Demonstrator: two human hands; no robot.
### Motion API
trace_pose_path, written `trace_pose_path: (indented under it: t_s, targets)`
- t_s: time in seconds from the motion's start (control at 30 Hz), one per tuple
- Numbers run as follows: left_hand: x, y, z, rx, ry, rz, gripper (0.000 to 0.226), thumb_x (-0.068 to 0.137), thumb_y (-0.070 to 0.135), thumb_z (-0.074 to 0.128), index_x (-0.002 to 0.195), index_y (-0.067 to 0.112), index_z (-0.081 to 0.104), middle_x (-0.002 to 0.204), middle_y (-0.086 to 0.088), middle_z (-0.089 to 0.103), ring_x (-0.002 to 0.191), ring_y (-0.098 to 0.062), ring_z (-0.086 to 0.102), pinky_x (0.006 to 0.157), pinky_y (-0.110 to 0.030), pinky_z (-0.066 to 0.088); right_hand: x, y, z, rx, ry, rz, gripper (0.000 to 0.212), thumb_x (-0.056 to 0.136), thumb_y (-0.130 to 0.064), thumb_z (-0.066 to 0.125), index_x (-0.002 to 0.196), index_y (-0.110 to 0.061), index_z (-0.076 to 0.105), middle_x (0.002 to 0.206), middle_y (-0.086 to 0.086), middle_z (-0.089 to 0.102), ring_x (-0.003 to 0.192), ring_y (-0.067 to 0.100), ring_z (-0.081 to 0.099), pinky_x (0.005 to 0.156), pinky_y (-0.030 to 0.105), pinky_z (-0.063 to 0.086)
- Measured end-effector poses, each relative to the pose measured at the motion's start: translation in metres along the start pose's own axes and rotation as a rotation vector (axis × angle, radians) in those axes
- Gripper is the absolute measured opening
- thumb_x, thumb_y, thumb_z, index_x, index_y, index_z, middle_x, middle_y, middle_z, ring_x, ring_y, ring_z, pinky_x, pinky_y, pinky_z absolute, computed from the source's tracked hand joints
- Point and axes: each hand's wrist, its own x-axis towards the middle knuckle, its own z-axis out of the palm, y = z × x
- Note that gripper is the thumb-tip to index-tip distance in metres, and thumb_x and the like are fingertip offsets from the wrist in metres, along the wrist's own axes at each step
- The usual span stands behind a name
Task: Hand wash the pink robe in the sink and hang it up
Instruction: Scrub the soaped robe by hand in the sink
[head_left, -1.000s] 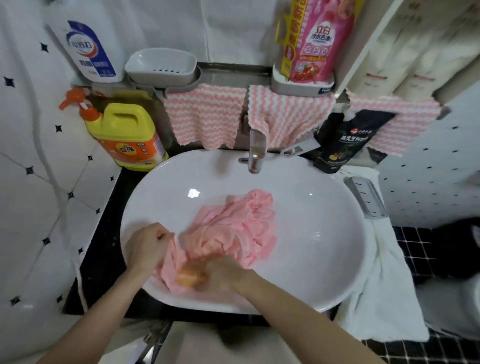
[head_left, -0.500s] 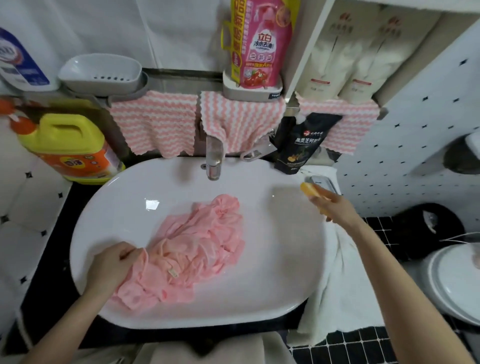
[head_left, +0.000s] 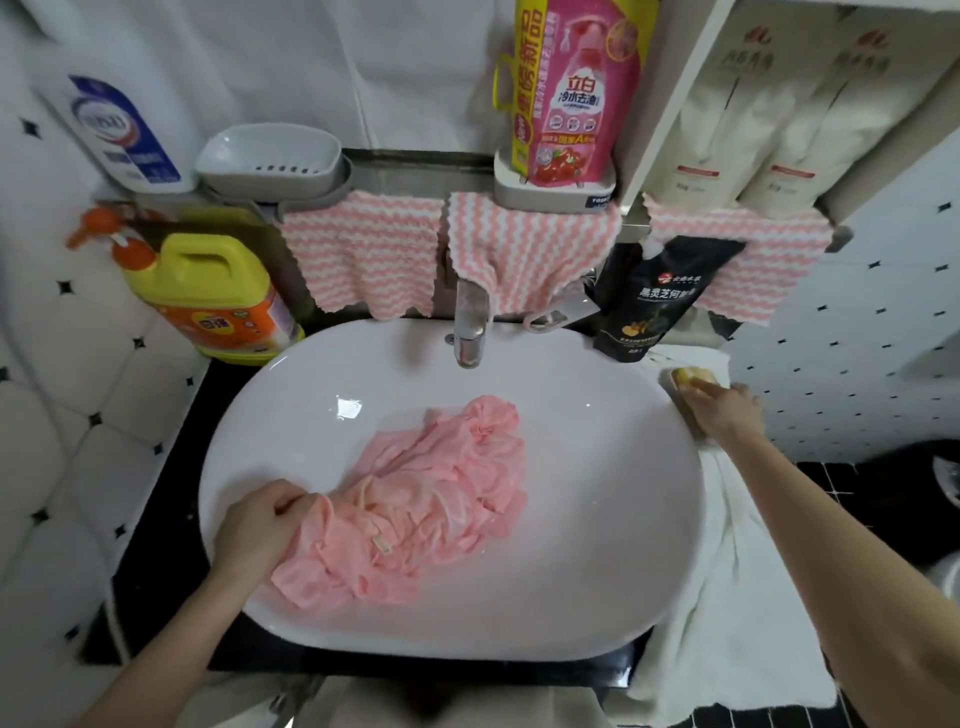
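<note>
Right hand (head_left: 722, 410) has carried the yellow soap (head_left: 684, 375) outward past the sink (head_left: 670, 519) rim, now over the white towel (head_left: 727, 623). Left hand (head_left: 260, 525), fingers curled, grips the pink robe (head_left: 415, 499) at its near-left end, just inside the rim. Robe lies crumpled in the basin, long axis running from those fingers diagonally up-right toward the faucet (head_left: 470, 332). Bare basin beyond the robe, right of it, up to the rim. Right fingers are closed over the soap.
</note>
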Motion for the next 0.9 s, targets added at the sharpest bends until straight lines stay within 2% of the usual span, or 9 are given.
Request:
trace_pose_path:
  t_s: [0.13,0.2,0.3,0.4,0.5,0.57,0.73,0.83,0.9]
  targets:
    - [-0.008,-0.004,-0.011,0.003,0.044,-0.034,0.006,0.087,0.009,0.062,0.082,0.010,0.066,0.082,0.001,0.064,0.081,-0.017,0.058,0.070,-0.027,0.037,-0.043,-0.037,0.003,0.233,0.256,-0.269,0.044,0.092,-0.035,0.051,0.129,-0.013,0.058,0.129,0.023,0.050,0.111,0.039,0.053,0.099,0.046,0.042]
    - [-0.008,-0.016,-0.017,0.111,0.115,-0.024,0.005,0.084,0.007,0.064,0.083,0.005,0.068,0.085,-0.007,0.065,0.085,-0.023,0.057,0.072,-0.031,0.041,-0.097,-0.079,0.016,0.437,0.254,-0.524,0.032,0.089,-0.022,0.053,0.118,-0.014,0.065,0.115,0.014,0.059,0.087,0.022,0.061,0.083,0.035,0.048]
    - [-0.008,-0.028,-0.024,0.340,0.068,-0.075,0.008,0.082,0.019,0.063,0.080,0.012,0.066,0.089,-0.009,0.062,0.093,-0.030,0.057,0.076,-0.036,0.046,-0.176,-0.133,0.068,0.485,-0.137,-0.792,0.027,0.087,-0.007,0.059,0.107,-0.023,0.069,0.101,-0.002,0.066,0.075,0.003,0.059,0.075,0.028,0.051]
    - [-0.020,-0.024,-0.020,0.455,-0.151,-0.053,0.007,0.081,0.025,0.061,0.076,0.022,0.061,0.082,0.006,0.057,0.089,-0.020,0.059,0.071,-0.030,0.044,-0.213,-0.171,0.136,0.151,-0.425,-0.962,0.038,0.085,-0.027,0.056,0.121,-0.021,0.063,0.120,0.001,0.063,0.108,0.021,0.058,0.093,0.035,0.045]
    - [-0.038,-0.023,-0.012,0.520,-0.191,0.035,0.021,0.083,0.031,0.059,0.068,0.032,0.044,0.082,0.016,0.047,0.086,-0.009,0.045,0.073,-0.028,0.029,-0.224,-0.197,0.170,-0.317,-0.426,-0.927,0.049,0.087,-0.048,0.052,0.128,-0.021,0.057,0.130,0.007,0.055,0.123,0.030,0.045,0.101,0.040,0.030]
    - [-0.045,-0.027,-0.014,0.464,-0.114,0.078,0.027,0.082,0.025,0.062,0.065,0.034,0.043,0.077,0.016,0.050,0.082,-0.009,0.045,0.071,-0.028,0.024,-0.227,-0.204,0.175,-0.368,-0.365,-0.912,0.031,0.088,-0.041,0.051,0.106,-0.022,0.069,0.112,0.004,0.066,0.112,0.026,0.053,0.093,0.037,0.029]
    - [-0.042,-0.033,-0.031,0.198,0.113,0.102,0.008,0.075,0.009,0.072,0.074,0.006,0.064,0.083,-0.003,0.066,0.084,-0.029,0.060,0.070,-0.037,0.046,-0.216,-0.205,0.147,0.439,-0.692,-0.691,0.008,0.088,-0.006,0.058,0.091,-0.013,0.060,0.083,-0.004,0.061,0.082,0.015,0.058,0.071,0.014,0.042]
    - [-0.029,-0.030,-0.028,0.306,-0.031,0.108,0.014,0.081,0.021,0.065,0.092,0.012,0.065,0.114,0.003,0.058,0.109,-0.024,0.053,0.085,-0.033,0.043,-0.220,-0.210,0.128,0.596,-0.778,-0.613,0.008,0.093,-0.007,0.052,0.088,-0.013,0.049,0.074,-0.003,0.048,0.062,0.007,0.043,0.052,0.012,0.033]
    - [-0.024,-0.025,-0.021,0.372,-0.181,0.138,0.006,0.082,0.027,0.063,0.081,0.023,0.059,0.098,0.009,0.063,0.101,-0.017,0.058,0.076,-0.028,0.039,-0.223,-0.214,0.130,0.587,-0.749,-0.572,0.007,0.094,-0.013,0.052,0.088,-0.015,0.050,0.076,-0.002,0.049,0.064,0.008,0.044,0.050,0.013,0.033]
